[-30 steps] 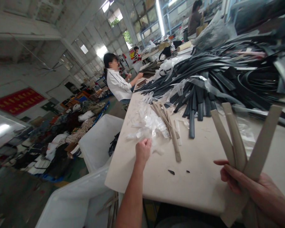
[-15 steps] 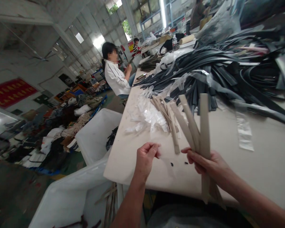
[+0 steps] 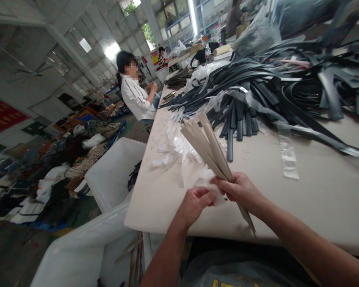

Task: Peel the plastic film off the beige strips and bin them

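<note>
My right hand point(image 3: 242, 190) grips a bundle of several beige strips point(image 3: 205, 143) that slant up and to the left over the near edge of the pale table point(image 3: 317, 191). My left hand point(image 3: 194, 205) meets it just to the left, pinching a piece of clear plastic film point(image 3: 197, 175) that lies against the strips. Loose clear plastic wrappers point(image 3: 175, 141) are heaped behind the strips.
A large pile of black straps point(image 3: 275, 87) covers the far right of the table, with one clear wrapper point(image 3: 287, 157) lying apart. White bins point(image 3: 110, 175) stand left of the table. A person in a white shirt point(image 3: 136, 99) sits farther along the left side.
My right hand has brought the beige strips from the right toward the left and tilted them left. My left hand has drawn back from the wrapper heap with film and met the right hand.
</note>
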The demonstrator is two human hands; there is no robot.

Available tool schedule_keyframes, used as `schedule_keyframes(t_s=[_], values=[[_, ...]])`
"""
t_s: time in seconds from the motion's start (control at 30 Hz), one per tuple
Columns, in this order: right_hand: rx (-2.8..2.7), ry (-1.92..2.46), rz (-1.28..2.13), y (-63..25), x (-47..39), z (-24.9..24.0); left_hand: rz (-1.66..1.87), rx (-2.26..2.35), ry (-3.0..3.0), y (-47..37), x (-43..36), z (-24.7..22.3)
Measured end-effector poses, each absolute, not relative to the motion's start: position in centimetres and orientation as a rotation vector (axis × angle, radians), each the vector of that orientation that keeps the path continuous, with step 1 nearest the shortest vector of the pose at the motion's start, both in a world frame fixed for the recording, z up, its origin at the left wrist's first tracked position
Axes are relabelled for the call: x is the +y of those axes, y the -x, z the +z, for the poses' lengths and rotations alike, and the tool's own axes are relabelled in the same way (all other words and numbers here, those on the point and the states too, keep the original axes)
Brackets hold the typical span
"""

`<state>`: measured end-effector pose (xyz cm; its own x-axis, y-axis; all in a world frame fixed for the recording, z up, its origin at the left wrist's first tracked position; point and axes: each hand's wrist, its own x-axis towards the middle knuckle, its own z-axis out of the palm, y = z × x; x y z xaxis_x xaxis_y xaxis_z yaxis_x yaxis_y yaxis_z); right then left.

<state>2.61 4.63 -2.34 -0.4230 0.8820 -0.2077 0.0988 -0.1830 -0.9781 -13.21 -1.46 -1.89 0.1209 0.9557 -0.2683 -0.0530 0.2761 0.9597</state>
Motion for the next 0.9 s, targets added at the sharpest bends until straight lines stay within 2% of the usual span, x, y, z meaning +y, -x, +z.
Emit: schedule_keyframes(t_s=[0.3, 0.43, 0.53, 0.73, 0.83, 0.9], values=[[-1.640, 1.066, 1.593, -3.6, 4.3, -1.9, 0.980, 1.171, -0.817, 11.4, -1.7, -2.4], [-1.730, 1.104, 1.397, -5.8, 3.9, -0.9, 1.194, 1.108, -0.579, 11.7, -1.4, -2.4], [-1.681, 1.183, 1.443, -8.2, 3.0, -0.7, 1.387, 1.046, -0.321, 11.9, -1.0, -2.4], [-1.522, 1.322, 1.771, -12.9, -1.1, -5.6, 1.606, 0.991, 0.032, 12.3, 0.6, -1.6], [-1.586, 1.269, 1.735, -14.0, -3.2, -8.6, 1.621, 0.967, 0.078, 12.4, 1.3, -0.9], [-1.693, 1.241, 1.578, -14.0, -3.9, -9.2, 1.617, 0.953, 0.070, 12.3, 1.5, -0.6]])
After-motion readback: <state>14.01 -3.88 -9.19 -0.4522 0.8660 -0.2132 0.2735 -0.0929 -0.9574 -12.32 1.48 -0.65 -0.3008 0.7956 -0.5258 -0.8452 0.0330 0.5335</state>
